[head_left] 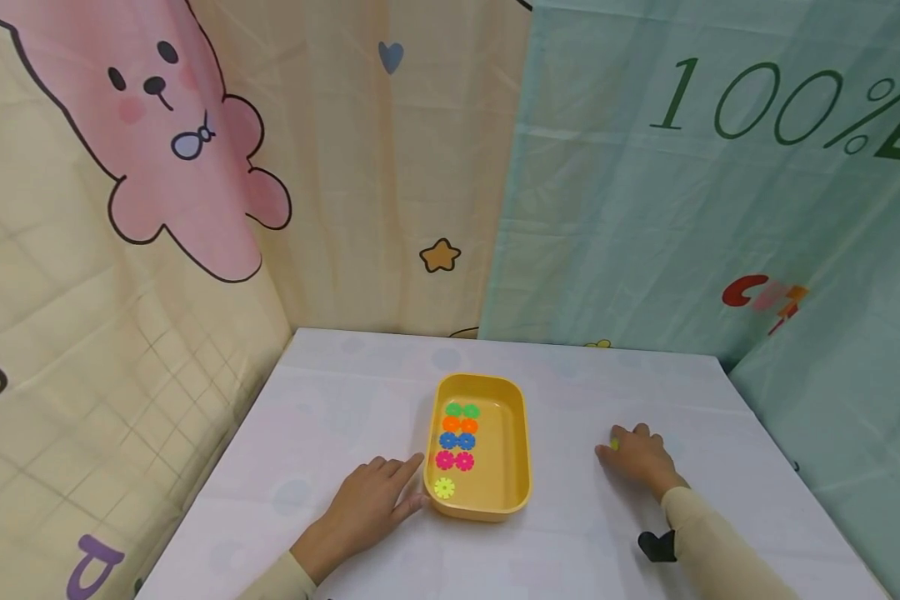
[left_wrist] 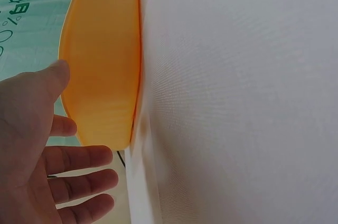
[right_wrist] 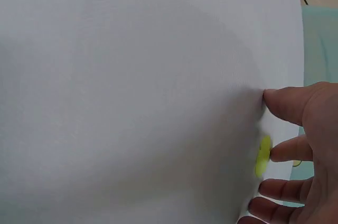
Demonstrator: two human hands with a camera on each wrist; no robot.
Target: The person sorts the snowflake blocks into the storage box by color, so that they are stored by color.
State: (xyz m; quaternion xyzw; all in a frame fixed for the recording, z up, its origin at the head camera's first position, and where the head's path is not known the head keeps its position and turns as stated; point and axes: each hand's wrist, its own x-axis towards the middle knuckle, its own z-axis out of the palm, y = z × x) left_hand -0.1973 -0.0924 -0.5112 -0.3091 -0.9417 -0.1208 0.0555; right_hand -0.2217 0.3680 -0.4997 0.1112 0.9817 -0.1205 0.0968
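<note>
My left hand [head_left: 369, 507] is at the left side of a yellow plastic tray [head_left: 504, 442], with its fingers extended. In the left wrist view, its thumb touches the outer wall of the tray [left_wrist: 103, 65]. Out to the right, my right hand [head_left: 640, 456] is low over the table. Its index fingertip touches a yellow-green disc [right_wrist: 262, 156], seen edge-on in the right wrist view, while the thumb stands apart from it. Inside the tray, green [head_left: 462, 411], orange [head_left: 451, 425], blue [head_left: 448, 441] and pink [head_left: 445, 460] flower-shaped discs form pairs down the left side. Below them lies one yellow-green flower disc [head_left: 444, 487].
The table [head_left: 562, 533] has a white cloth. Printed curtains [head_left: 390, 167] enclose its back and sides. A black heart shape [head_left: 656, 547] shows beside the right sleeve.
</note>
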